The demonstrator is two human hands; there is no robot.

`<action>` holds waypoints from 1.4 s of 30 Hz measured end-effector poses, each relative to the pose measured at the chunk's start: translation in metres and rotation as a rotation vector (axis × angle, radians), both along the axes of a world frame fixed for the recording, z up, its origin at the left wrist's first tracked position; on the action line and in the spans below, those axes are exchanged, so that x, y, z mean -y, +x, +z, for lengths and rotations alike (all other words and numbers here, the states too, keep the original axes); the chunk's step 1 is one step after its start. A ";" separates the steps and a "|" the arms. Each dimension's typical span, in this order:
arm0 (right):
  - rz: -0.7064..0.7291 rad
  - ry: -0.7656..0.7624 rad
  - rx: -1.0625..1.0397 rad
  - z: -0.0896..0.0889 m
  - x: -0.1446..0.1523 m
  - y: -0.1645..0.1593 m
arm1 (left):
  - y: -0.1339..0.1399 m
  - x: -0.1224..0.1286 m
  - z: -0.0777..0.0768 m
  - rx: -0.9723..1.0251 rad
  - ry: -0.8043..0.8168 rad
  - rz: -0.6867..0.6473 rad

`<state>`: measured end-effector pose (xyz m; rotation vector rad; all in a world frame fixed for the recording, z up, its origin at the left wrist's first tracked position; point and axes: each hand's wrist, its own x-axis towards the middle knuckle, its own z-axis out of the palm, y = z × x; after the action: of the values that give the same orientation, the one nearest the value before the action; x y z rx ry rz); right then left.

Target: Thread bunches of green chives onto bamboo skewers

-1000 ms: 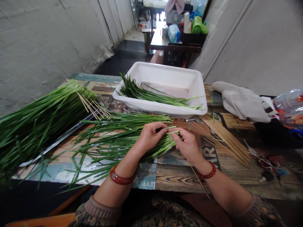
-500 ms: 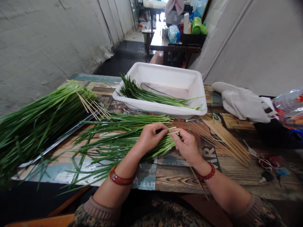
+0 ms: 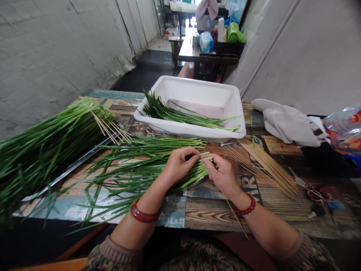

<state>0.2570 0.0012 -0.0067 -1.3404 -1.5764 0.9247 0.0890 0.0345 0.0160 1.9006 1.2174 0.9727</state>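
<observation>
Garlic chives (image 3: 141, 171) lie in loose rows on the table, with their pale stem ends to the right. My left hand (image 3: 180, 163) is closed, thumb and finger pinching chive stems near the cut ends. Facing it, my right hand (image 3: 224, 174) pinches the tips of the same stems. A thin bamboo skewer (image 3: 237, 215) sticks out from beneath my right hand towards the table's front edge; its upper part is hidden, and whether the hand grips it is unclear. Behind both hands stands a white plastic tub (image 3: 194, 130) with more chives (image 3: 180, 114) in it.
A big heap of chives (image 3: 50, 145) fills the left side on a metal tray (image 3: 70, 169), several skewers (image 3: 111, 130) across its end. Right of my hands lie a skewer bundle (image 3: 267, 167), scissors (image 3: 300, 180), keys (image 3: 316, 211) and a pale cap (image 3: 290, 122).
Both hands stay pinched on the chive stems in nearly the same place. The view has shifted very slightly; nothing else has visibly moved.
</observation>
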 end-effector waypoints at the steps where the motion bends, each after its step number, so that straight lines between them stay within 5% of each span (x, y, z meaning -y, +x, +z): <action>1: -0.001 0.001 0.002 0.000 0.000 0.000 | 0.000 0.000 0.000 0.002 -0.001 0.001; 42: -0.046 0.033 -0.021 -0.009 0.002 -0.001 | 0.001 0.001 -0.004 -0.040 -0.005 -0.024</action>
<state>0.2560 -0.0003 -0.0155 -1.3345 -1.5326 0.8786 0.0899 0.0336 0.0121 1.9351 1.2157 0.9226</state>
